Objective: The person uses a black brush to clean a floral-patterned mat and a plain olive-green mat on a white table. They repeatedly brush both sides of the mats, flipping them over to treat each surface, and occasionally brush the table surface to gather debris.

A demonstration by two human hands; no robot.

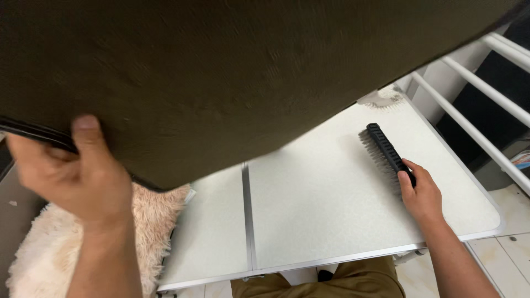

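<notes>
Item: dark olive mat (232, 77), lifted clear of the white folding table (309, 204), filling the upper view. Your left hand (72, 171) is clamped on its bound edge. Your right hand (422, 193) grips the black brush (386, 152), bristles resting on the table; as judged, brushing not yet begun. Fluffy cream cushion (49, 243) lies lower left.

Looking like a home, a lived-in room. White folding table (309, 209) sitting under the right hand's (422, 196) grip on a brush (386, 152); fluffy cream rug (49, 243) lying just below the left hand's (69, 171) grip on a dark mat (232, 72). White rail frame (486, 94) running beyond the brush, tiled floor (505, 254) showing beneath.
</notes>
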